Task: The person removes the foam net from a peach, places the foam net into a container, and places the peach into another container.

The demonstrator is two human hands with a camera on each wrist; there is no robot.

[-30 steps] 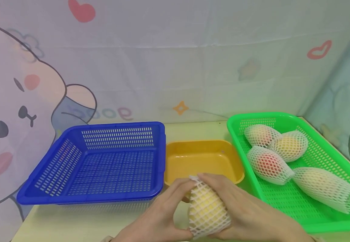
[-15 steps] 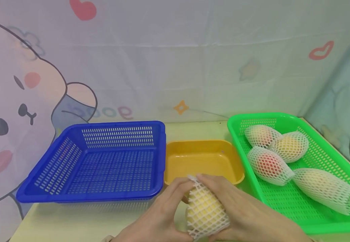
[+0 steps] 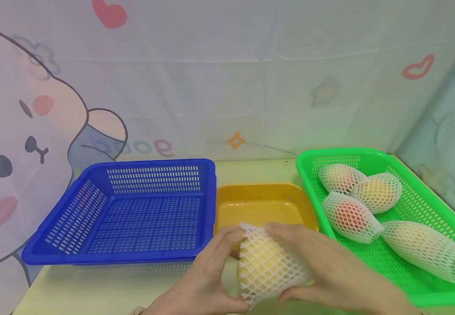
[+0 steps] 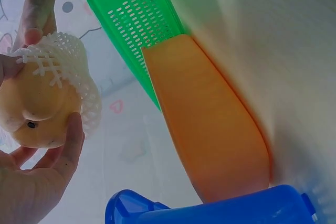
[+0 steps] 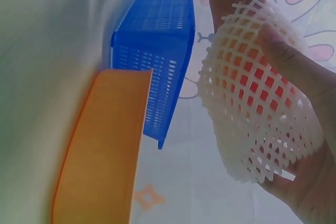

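Note:
A yellow fruit with a red side, wrapped in a white foam net [image 3: 268,267], is held between both hands at the table's front edge. On the left, my left hand [image 3: 207,275] grips it with fingers above and thumb below. From the right, my right hand [image 3: 329,267] holds the netted side, its thumb low on the net. In the left wrist view, the fruit [image 4: 37,95] shows a bare lobed end with a small dark spot, and the net reaches past its other end. The red side appears through the mesh in the right wrist view; the fruit's exact kind is unclear.
A blue slotted basket [image 3: 121,258] stands at left, with an orange-yellow tray [image 3: 262,210] in the middle. At right, a green basket [image 3: 380,267] holds several netted fruits [image 3: 349,216]. A printed curtain [image 3: 227,78] hangs behind the table.
My right hand has shifted slightly right, and the net's right side now spreads wider. The fruit has turned a little between the hands. My left hand stays nearly where it was.

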